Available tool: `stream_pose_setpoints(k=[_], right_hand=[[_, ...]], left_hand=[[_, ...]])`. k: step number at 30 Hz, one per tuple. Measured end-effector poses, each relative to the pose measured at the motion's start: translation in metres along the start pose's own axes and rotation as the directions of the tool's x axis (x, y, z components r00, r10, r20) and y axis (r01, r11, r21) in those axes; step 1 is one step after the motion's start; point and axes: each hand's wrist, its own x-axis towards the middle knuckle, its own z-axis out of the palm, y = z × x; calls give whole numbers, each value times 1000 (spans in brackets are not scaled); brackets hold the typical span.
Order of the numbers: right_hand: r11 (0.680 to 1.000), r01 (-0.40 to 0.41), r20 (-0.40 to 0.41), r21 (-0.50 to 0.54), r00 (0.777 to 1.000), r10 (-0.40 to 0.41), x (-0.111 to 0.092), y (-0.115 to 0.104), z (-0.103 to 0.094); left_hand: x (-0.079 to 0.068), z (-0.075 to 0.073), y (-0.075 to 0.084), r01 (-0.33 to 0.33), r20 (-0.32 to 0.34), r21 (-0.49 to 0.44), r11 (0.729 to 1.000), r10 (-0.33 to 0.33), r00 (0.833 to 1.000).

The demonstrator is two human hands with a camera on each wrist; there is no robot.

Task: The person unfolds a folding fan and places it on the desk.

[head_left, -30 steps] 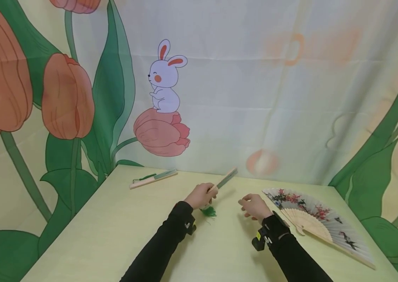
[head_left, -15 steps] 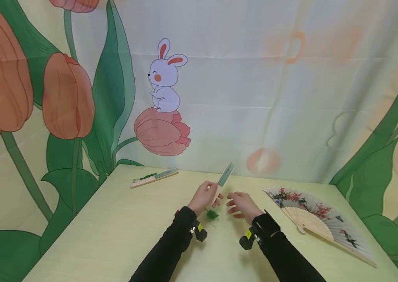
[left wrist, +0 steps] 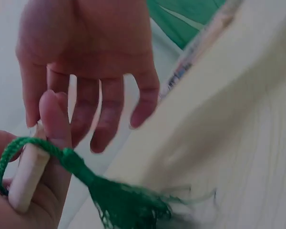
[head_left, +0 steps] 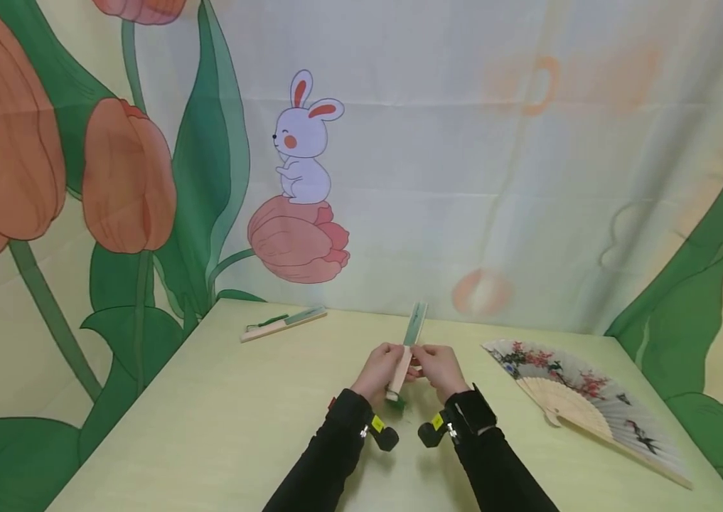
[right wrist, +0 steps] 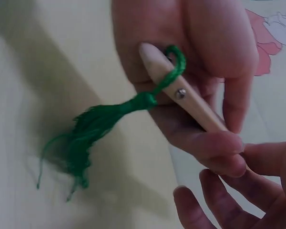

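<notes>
A folded hand fan (head_left: 416, 323), pale wood below and green above, tilts up over the table in the head view. My left hand (head_left: 380, 371) grips its wooden lower part, with the thumb along the near side. From the right, my right hand (head_left: 441, 366) pinches the fan's edge between thumb and index finger, close by the left fingertips; its other fingers hang loosely. A green tassel (right wrist: 88, 133) dangles from a cord loop at the fan's lower end, near a metal rivet (right wrist: 180, 93) in the right wrist view.
Another folded fan (head_left: 284, 323) with a green cord lies at the table's back left. A spread fan (head_left: 591, 391) with painted blossoms and birds lies on the right. Behind the pale yellow table (head_left: 207, 427) hangs a printed cloth backdrop (head_left: 399, 156).
My right hand has moved left to the fan and taken its edge. My left hand has shifted slightly right, turning the fan more upright with its green face toward me.
</notes>
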Motion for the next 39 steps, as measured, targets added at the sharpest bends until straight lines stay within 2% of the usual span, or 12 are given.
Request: stream_pose_setpoints(k=[4,6,11,15,17,22,27,32,39], right_hand=[[1000,2,-11,-28,1000,-2,-2,2,-1],[1000,-7,3,-24,1000,7,-2,4,-1],[1000,-10,19,-8,1000,10,0,14,-4],[999,-28,25,31,999,27,-3,25,-4],[998,-35,23,54,999,33,-4,28,-3],[994,-32,22,102,999,30,-7,30,1],[992,-2,15,125,1000,1,-8,30,4],[982,-49,-7,182,999,51,-13,34,5],[963,-56,-30,264,997,66,-14,33,2]], left_hand=[[-2,1,-6,48,-23,-82,996,-50,999],[-4,0,-9,60,-34,-74,995,-63,997],[-6,-6,-16,54,-34,85,995,-51,998],[-9,-10,-20,30,-21,223,974,-25,999],[-11,-12,-22,22,-13,249,968,-19,1000],[-14,-18,-20,19,0,250,968,-20,1000],[-16,-22,-17,-12,5,249,968,11,1000],[-18,-24,-19,2,31,271,963,-11,999],[-16,-22,-17,-8,65,241,971,-7,998]])
